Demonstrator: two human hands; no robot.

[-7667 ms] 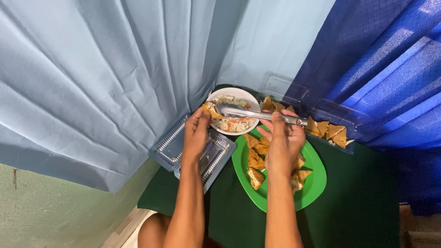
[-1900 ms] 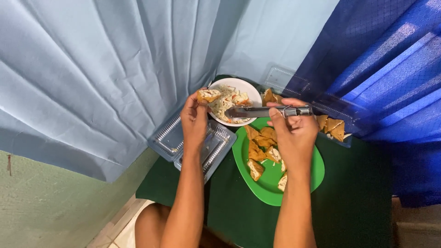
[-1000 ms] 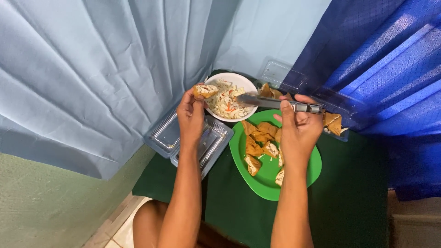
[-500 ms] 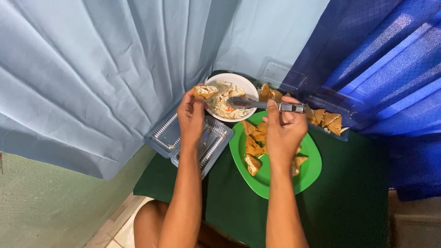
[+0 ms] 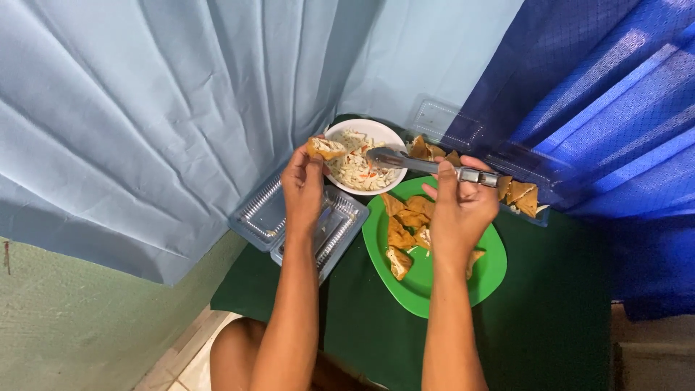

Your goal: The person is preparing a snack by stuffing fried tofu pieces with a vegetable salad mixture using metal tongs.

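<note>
Lowest in frame there's the green tablecloth (image 5: pixel 550 326), then the green plate (image 5: pixel 434 289) at centre with fried tofu pieces (image 5: pixel 399 235) on it. My right hand (image 5: pixel 457 213) sits over that plate, fingers wrapped shut around the handle of the metal tongs (image 5: pixel 420 164), tips reaching over the white bowl (image 5: pixel 384 134) of shredded veg filling (image 5: pixel 358 165). My left hand (image 5: pixel 304 185) is above the clear plastic container (image 5: pixel 269 217), pinching a split tofu piece (image 5: pixel 326 148) just left of the bowl. It looks light, soft and probably greasy, so I'd say grip the crusty outer edges gently, not the open middle. More tofu waits in a clear tray (image 5: pixel 521 195) by the blue curtain (image 5: pixel 601 108).
</note>
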